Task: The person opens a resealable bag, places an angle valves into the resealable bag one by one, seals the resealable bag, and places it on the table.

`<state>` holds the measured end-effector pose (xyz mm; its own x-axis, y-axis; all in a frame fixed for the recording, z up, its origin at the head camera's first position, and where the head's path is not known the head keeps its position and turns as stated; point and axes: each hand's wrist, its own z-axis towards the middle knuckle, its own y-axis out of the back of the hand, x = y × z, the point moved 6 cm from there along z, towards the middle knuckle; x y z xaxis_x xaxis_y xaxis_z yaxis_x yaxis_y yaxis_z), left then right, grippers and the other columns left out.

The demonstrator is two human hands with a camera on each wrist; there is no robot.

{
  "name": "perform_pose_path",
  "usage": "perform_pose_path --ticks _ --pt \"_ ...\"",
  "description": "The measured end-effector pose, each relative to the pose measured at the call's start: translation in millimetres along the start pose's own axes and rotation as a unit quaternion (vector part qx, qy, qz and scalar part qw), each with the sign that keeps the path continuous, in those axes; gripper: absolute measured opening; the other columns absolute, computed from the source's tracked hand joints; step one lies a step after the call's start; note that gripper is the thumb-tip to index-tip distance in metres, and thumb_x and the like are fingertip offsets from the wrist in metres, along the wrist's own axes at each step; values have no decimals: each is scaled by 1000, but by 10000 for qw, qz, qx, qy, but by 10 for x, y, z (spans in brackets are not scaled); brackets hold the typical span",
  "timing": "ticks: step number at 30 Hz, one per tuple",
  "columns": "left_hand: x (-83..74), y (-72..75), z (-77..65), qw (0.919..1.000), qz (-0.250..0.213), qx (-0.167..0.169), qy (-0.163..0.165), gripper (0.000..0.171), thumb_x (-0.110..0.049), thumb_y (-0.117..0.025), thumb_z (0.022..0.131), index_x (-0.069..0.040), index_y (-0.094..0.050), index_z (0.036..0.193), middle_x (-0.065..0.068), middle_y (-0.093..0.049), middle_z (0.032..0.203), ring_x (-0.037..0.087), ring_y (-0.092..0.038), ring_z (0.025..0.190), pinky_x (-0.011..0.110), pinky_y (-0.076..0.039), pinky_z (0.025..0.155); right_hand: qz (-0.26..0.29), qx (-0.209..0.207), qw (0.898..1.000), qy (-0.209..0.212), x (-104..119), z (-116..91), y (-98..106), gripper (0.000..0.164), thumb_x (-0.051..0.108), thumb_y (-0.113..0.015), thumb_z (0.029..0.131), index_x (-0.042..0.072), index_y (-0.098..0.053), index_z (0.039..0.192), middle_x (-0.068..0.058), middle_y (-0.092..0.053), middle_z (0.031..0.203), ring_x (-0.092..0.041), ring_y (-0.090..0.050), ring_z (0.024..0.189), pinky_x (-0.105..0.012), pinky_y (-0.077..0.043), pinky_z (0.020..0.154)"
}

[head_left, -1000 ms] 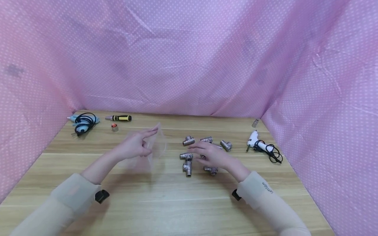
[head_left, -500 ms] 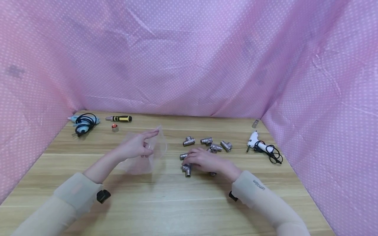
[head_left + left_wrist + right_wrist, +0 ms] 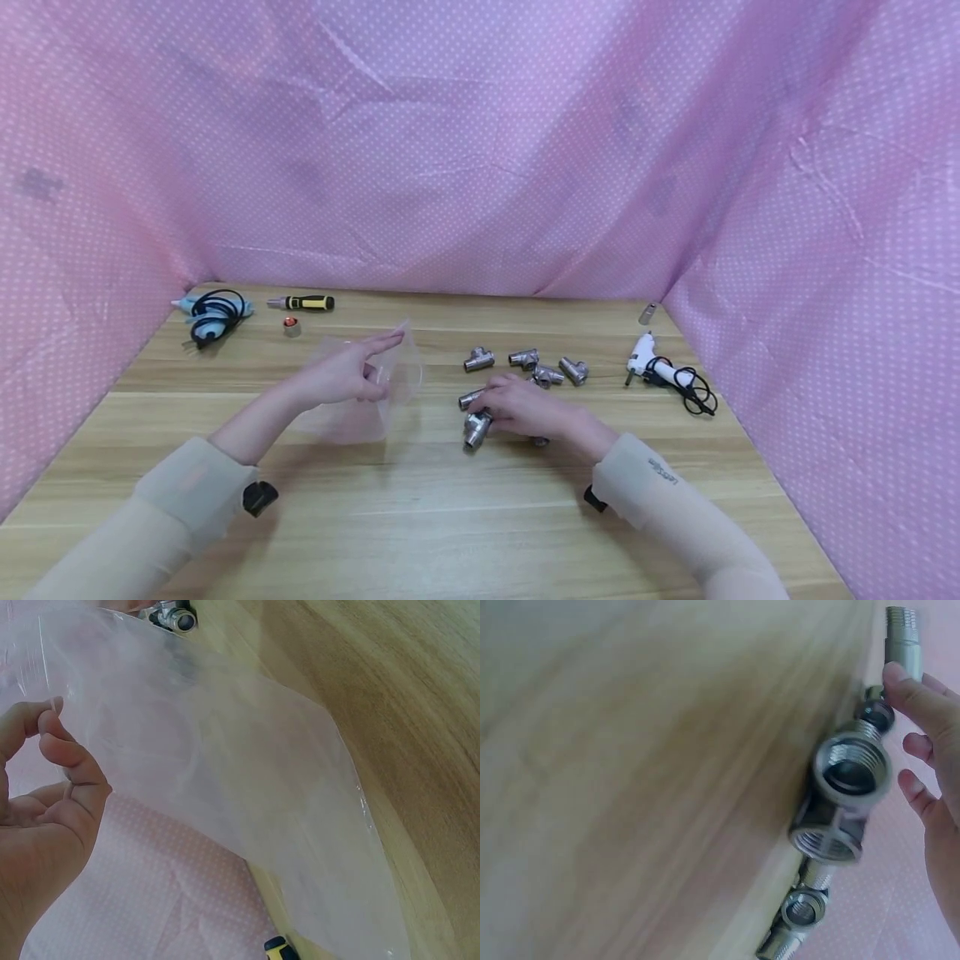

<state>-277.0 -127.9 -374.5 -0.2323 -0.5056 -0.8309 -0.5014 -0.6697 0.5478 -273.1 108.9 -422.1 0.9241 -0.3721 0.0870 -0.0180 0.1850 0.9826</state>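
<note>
front fitting [image 3: 477, 430] turned; gap between right hand [image 3: 527, 406], edge of bag [image 3: 402, 377]

A clear bag [image 3: 407, 371] is stretching from the left grip [image 3: 341, 375], its see-through film spreading beside a cluster of silvery T-shaped fittings [image 3: 548, 377]. These are lying at mixed angles on the table [image 3: 420, 517], threads showing, while one fitting [image 3: 902, 652] is poking from the right grip [image 3: 521, 406].

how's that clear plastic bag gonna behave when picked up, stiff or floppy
Likely floppy: the clear plastic bag looks thin, see-through and creased near the left hand. Probably light, as a mere pinch holds it. Glints along its edge suggest it might be slippery.
</note>
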Motion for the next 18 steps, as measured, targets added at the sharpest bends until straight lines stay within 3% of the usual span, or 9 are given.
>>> perform_pose_path --ticks 3,7,14,18 --pt "-16 -8 6 10000 11 40 -90 95 -4 -70 77 -17 -14 153 7 -20 155 6 -43 53 26 -48 53 425 -399 9982 -111 -30 -26 125 39 20 -75 79 13 -63 115 3 -65 111 -15 -57 105 -33 -43 98" --pt "-32 -28 8 9997 -120 115 -167 99 -4 -72 75 -15 -12 153 13 -39 138 5 -43 55 22 -45 53 924 -855 9914 -368 -66 -49 298 41 19 -73 81 9 -61 119 0 -65 115 -16 -56 106 -34 -45 94" --pt "-43 -62 24 9991 -284 242 -216 103 -5 -74 74 -14 -8 153 16 -30 142 6 -47 60 22 -46 56 1616 -1781 9687 -618 -9 34 574 40 17 -73 81 5 -60 117 -4 -65 112 -14 -57 97 -30 -48 86" --pt "-45 -77 48 9991 -275 268 -170 103 -5 -75 75 -15 -8 153 17 -37 134 7 -47 61 22 -45 56 1746 -2119 9597 -603 100 188 649 37 18 -74 80 7 -62 113 -3 -66 108 -13 -59 95 -28 -49 87"
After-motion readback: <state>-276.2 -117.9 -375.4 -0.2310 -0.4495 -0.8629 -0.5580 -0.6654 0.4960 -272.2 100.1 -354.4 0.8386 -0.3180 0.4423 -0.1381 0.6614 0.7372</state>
